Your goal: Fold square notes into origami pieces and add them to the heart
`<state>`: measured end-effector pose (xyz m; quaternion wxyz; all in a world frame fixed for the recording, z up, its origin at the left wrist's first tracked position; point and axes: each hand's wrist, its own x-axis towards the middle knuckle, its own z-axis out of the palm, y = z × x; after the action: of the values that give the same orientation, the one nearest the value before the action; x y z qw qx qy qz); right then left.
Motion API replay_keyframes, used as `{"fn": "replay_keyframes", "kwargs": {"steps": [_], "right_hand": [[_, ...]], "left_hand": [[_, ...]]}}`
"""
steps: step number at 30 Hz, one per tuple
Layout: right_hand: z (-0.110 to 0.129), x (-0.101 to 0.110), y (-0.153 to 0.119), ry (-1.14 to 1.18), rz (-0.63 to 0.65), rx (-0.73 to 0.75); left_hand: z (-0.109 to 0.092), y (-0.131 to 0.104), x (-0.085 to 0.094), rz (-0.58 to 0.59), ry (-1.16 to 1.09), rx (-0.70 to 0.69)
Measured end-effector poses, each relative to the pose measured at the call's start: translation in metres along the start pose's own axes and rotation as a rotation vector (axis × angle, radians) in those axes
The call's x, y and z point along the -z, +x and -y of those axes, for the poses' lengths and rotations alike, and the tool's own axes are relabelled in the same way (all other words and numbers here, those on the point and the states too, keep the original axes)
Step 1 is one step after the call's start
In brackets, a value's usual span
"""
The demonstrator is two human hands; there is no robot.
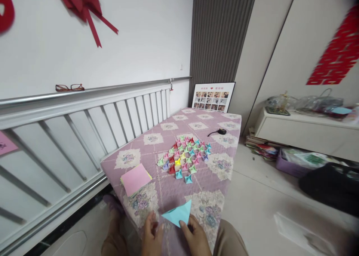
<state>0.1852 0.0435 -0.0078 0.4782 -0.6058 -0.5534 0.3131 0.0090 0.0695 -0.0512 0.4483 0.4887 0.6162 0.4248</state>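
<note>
A light blue sheet of origami paper [179, 213], folded into a triangle, is held above the near end of the cloth-covered table. My right hand [194, 233] pinches its lower right part between thumb and fingers. Just left of the paper, my left hand [153, 231] is apart from it, its fingers curled with a gap between thumb and fingertips. Beyond lie many small folded paper pieces [183, 157] in rows, in pink, red, green, yellow and blue. A stack of square paper [137, 179], pink on top, rests to the left.
A small black round object with a strap [221, 131] lies toward the table's far right. A white radiator [112, 121] runs along the left, with glasses [70, 88] on its ledge. A framed photo board [213, 96] leans behind the table; a white cabinet [303, 130] stands right.
</note>
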Motion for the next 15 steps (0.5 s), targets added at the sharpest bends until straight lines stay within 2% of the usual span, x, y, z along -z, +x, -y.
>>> {"fn": "replay_keyframes", "kwargs": {"steps": [3,5,8,10,12,15], "right_hand": [[0.014,-0.003,-0.005,0.161,0.026,-0.068],[0.018,-0.009,-0.012,0.204,0.053,-0.070],[0.014,-0.015,-0.022,0.242,0.094,-0.044],[0.012,-0.012,-0.023,0.249,0.100,-0.030],[0.019,0.000,-0.017,0.248,0.070,-0.035],[0.054,0.040,-0.002,0.307,-0.079,-0.040]], "left_hand": [[-0.014,-0.012,-0.015,0.235,-0.278,0.280],[-0.024,-0.021,-0.027,0.262,-0.434,0.387],[-0.035,-0.030,-0.038,0.254,-0.658,0.403],[-0.039,-0.033,-0.039,0.221,-0.721,0.418],[-0.043,-0.034,-0.035,0.149,-0.718,0.439],[-0.049,-0.037,-0.028,0.061,-0.682,0.429]]}}
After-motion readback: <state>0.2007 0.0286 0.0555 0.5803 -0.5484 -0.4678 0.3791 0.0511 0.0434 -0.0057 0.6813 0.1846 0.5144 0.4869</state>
